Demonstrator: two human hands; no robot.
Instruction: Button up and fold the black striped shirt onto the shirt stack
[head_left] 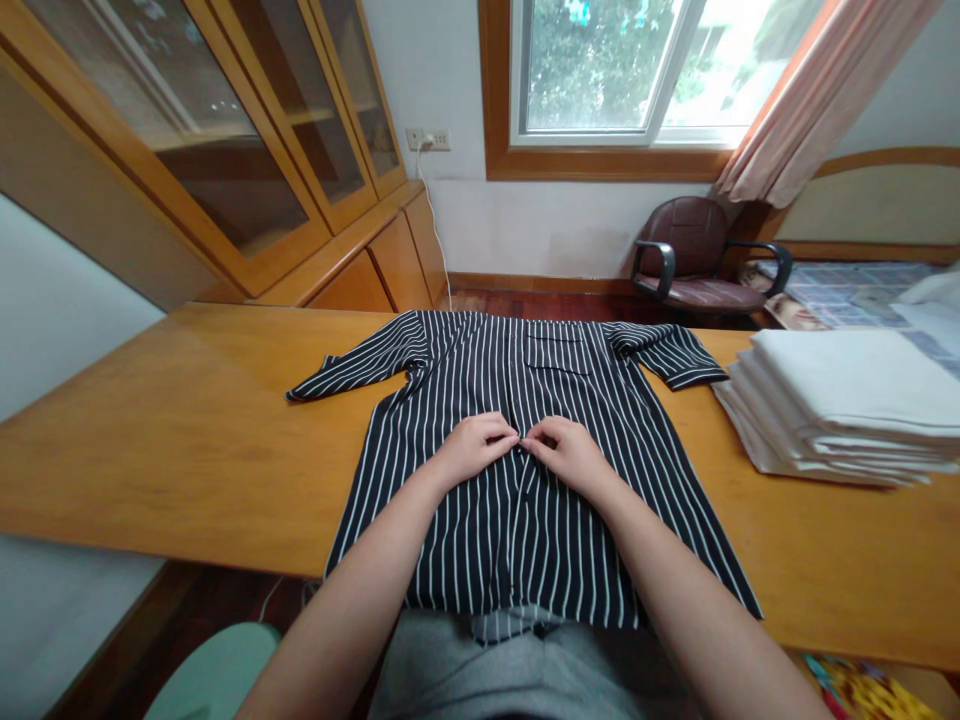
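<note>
A black shirt with white stripes (480, 520) lies spread face up on the wooden table (172, 450), short sleeves out to both sides, hem hanging over the near edge. My left hand (474, 447) and my right hand (568, 450) meet at the shirt's front placket, near its middle. Both hands have their fingers curled and pinched on the fabric at the button line. The fingertips nearly touch each other. What sits between the fingertips is too small to make out.
A stack of folded white cloths (840, 405) rests on the table at the right. Behind the table stand a brown armchair (694, 260), a bed (862, 290) and a window. Wooden cabinets with glass doors (247, 140) line the left wall.
</note>
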